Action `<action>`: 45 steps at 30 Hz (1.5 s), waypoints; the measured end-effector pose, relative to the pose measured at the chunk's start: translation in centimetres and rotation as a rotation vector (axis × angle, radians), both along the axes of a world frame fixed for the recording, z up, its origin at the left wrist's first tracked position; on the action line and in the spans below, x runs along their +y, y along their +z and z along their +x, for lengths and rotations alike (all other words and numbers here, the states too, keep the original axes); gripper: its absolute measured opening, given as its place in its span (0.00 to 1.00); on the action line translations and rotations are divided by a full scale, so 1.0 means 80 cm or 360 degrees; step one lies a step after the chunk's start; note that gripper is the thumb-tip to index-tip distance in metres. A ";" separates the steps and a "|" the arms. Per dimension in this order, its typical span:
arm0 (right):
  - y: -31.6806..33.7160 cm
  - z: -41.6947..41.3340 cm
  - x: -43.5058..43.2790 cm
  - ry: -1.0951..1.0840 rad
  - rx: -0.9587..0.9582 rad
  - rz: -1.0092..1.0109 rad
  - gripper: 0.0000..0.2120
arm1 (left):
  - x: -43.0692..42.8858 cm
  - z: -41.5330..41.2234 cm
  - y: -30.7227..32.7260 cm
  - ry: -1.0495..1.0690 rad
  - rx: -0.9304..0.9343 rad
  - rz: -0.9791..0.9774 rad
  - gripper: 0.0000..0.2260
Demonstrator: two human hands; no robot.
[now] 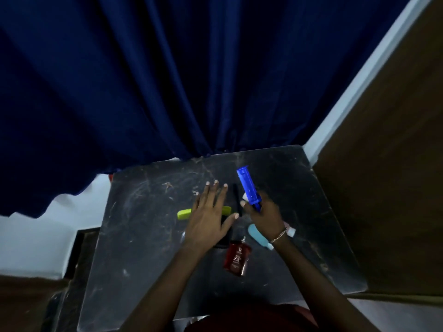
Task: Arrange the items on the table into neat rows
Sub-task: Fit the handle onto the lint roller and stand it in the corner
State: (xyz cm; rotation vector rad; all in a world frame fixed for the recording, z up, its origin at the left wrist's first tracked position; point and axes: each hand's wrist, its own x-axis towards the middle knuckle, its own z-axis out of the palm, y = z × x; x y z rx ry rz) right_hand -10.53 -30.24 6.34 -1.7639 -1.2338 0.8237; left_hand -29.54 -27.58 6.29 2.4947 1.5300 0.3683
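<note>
My right hand (263, 215) grips a blue plastic tube-shaped item (248, 186) by its lower end and holds it tilted above the dark table (143, 236). My left hand (209, 215) hovers flat with fingers spread over a lime-green item (184, 213), hiding its middle, and over a black item (221, 243) under the palm. A thin black stick (236, 197) lies between my hands. A dark red bottle (237, 258) lies near the table's middle. A light blue item (257, 234) lies partly under my right wrist.
A dark blue curtain (191, 80) hangs behind the table's far edge. A brown panel (388, 188) stands along the right side. White floor or wall (36, 236) shows at the left.
</note>
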 end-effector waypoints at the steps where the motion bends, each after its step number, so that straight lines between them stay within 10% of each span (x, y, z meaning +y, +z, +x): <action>1: -0.001 0.013 0.000 -0.0010 -0.0041 0.0003 0.11 | 0.005 0.014 -0.002 -0.0025 0.0008 -0.0002 0.37; 31: -0.044 0.204 -0.057 -0.0197 -0.0022 -0.0239 0.16 | 0.096 0.219 -0.079 -0.0344 0.0679 -0.0688 0.27; 45: -0.010 0.211 -0.065 0.0084 -0.0166 -0.0221 0.19 | 0.055 0.202 -0.016 -0.0168 -0.0645 -0.0174 0.22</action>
